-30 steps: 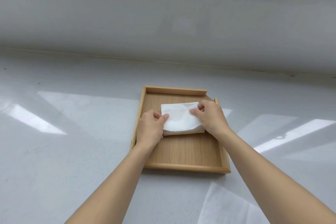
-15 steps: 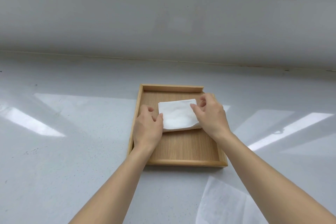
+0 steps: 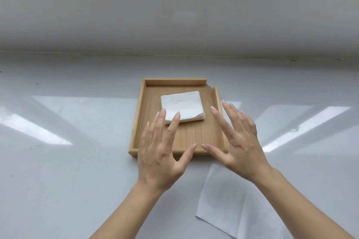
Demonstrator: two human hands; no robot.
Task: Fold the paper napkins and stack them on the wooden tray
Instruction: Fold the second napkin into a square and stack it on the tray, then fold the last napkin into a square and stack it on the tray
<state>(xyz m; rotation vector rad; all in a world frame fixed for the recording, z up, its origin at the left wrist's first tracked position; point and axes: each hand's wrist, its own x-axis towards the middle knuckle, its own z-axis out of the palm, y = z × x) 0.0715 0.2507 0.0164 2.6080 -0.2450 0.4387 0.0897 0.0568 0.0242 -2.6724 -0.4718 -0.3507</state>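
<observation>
Resting folded napkins (image 3: 182, 107), wooden tray (image 3: 138, 114), unlabelled

White folded napkins (image 3: 182, 105) on a light-brown, fine-grained wooden tray (image 3: 136, 134); pale grey glossy table (image 3: 68, 170).

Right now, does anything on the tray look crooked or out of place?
Slightly: the stack of folded napkins sits a little rotated against the wooden tray edges, its layers fanned at the near right corner. Otherwise nothing stands out.
</observation>
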